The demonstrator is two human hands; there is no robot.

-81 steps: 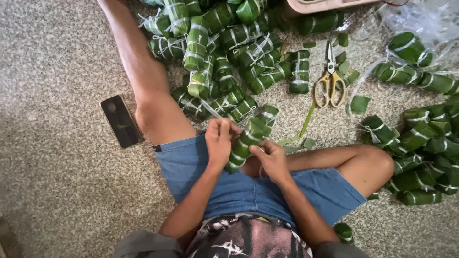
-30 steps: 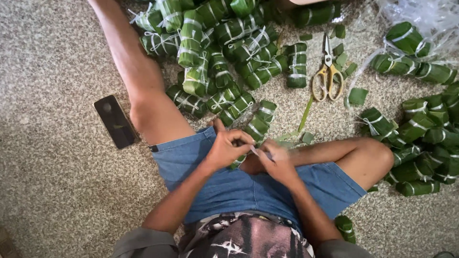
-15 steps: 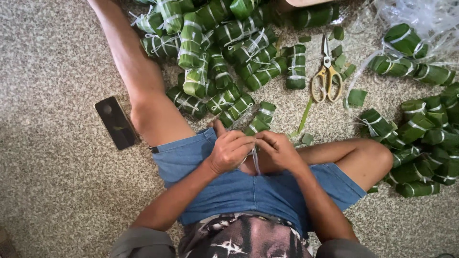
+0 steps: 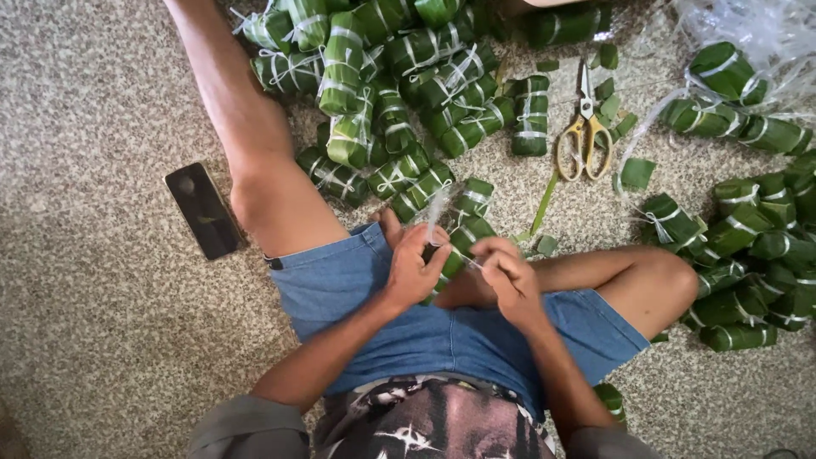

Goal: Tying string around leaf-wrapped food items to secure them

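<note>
I sit on a speckled floor in blue shorts, one leg stretched out to the far left. Both hands meet over my lap on a green leaf-wrapped roll (image 4: pixel 463 240). My left hand (image 4: pixel 412 265) grips the roll, with a pale string (image 4: pixel 436 211) rising from its fingers. My right hand (image 4: pixel 507 274) pinches the string's other end beside the roll. Several more tied leaf rolls (image 4: pixel 399 93) lie heaped just beyond my hands.
Yellow-handled scissors (image 4: pixel 584 127) lie on the floor at upper right among green leaf scraps (image 4: pixel 635 173). Another heap of tied rolls (image 4: pixel 748 246) lies to the right, under clear plastic (image 4: pixel 756 25). A dark phone (image 4: pixel 204 210) lies left of my outstretched leg.
My hands drew in toward my lap, then lifted slightly. The roll now stands more upright between them, and the string sticks up from my left fingers.
</note>
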